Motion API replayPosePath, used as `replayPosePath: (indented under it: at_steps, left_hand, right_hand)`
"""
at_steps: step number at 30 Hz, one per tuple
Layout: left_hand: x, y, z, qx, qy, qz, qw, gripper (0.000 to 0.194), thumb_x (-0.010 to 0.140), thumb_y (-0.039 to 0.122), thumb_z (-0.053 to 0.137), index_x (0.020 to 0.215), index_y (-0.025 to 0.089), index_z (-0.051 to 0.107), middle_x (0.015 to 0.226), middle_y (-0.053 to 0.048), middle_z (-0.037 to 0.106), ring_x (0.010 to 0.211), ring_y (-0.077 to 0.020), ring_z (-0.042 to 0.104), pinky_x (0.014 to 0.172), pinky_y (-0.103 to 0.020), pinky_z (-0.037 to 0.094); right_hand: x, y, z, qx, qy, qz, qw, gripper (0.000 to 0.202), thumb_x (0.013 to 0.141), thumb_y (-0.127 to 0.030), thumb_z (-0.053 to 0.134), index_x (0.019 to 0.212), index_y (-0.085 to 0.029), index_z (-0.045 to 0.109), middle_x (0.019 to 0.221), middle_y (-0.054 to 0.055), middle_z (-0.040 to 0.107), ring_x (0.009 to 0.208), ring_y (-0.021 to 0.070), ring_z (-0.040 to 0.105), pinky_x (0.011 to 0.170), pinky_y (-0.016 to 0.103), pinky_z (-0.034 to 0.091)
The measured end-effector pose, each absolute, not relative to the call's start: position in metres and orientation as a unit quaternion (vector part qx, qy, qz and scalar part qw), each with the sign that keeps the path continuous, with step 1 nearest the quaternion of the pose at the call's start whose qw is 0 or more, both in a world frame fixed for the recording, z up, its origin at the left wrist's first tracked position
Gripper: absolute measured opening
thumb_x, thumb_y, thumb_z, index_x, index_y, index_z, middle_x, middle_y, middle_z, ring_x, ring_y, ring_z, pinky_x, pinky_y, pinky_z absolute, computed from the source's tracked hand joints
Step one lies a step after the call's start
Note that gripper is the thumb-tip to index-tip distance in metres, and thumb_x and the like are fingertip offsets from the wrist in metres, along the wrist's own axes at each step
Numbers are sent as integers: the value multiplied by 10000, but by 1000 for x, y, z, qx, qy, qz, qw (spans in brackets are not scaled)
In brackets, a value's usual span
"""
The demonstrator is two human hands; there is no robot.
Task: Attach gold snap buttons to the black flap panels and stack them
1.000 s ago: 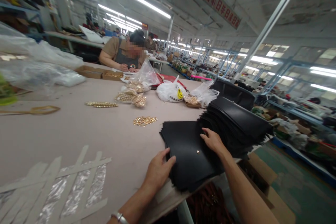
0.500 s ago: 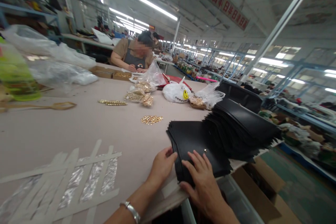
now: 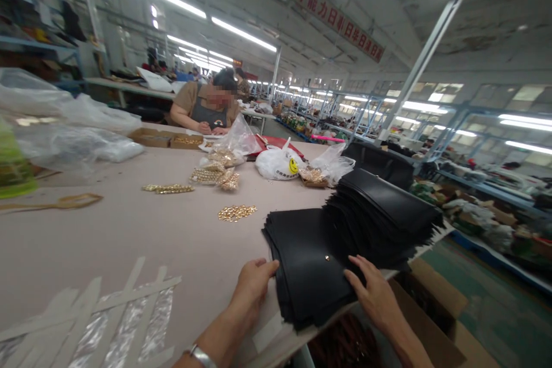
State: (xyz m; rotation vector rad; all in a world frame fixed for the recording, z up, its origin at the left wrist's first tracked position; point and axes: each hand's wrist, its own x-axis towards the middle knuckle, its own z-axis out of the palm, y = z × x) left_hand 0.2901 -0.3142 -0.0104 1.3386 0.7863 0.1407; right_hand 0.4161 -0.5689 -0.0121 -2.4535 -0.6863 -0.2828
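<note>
A stack of black leather-like panels point(image 3: 302, 241) lies near the table's front edge, with a small gold stud point(image 3: 327, 258) on the top one. My left hand point(image 3: 254, 284) is at the stack's left edge, fingers curled and thumb against the panels. At the right side, my right hand point(image 3: 373, 290) has its fingers apart, their tips touching or just over the panels. A taller, sagging pile of black panels point(image 3: 388, 198) adjoins the stack on the right. Small gold rings point(image 3: 237, 213) lie in a loose heap beyond it.
Gold chain pieces point(image 3: 168, 188), bags of gold hardware point(image 3: 219, 169) and a white plastic bag point(image 3: 278, 162) are farther back. Taped foil strips point(image 3: 121, 322) cover the table's left front. An open cardboard box point(image 3: 431, 299) stands below the right edge. Across the table sits a co-worker point(image 3: 207, 104).
My right hand has moved right, from on top of the panels to their right side. My left hand stays at the left edge. The camera view has shifted slightly.
</note>
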Motion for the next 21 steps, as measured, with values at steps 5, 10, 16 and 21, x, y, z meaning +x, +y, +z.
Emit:
replayPosePath:
  at_steps: [5,10,16,21]
  left_hand:
    - [307,-308,-1,605,387,4,695,294,935,423,547,861,139,561,620,72,488,407,-27,302,390,-168,267]
    - [322,-313,2,646,359,-5,673,278,890,395,629,816,128,611,660,42,585,527,-74,520,538,-222,463]
    - [333,-327,-7,687,302,85,656,285,811,353,670,969,119,713,990,-103,747,931,-245,690,788,-309,525]
    - [350,-339,-12,708,296,109,632,357,770,339,687,1056,126,704,1031,-117,750,983,-286,690,815,-322,537]
  right_hand:
    - [425,-576,-31,-912,-241,-51,328,504,882,-517,461,1168,-171,690,1284,119,631,1241,293,550,1099,475,398]
    - [423,-576,-34,-908,-243,-47,338,499,874,-523,481,1180,-187,690,1307,112,615,1263,288,530,1118,476,373]
    - [421,-587,-46,-910,-198,-53,360,569,857,-576,477,1234,-192,659,1400,117,537,1332,307,457,1132,513,345]
    - [428,-594,-58,-907,-192,-56,371,557,844,-585,491,1213,-211,676,1401,106,539,1335,318,453,1127,519,353]
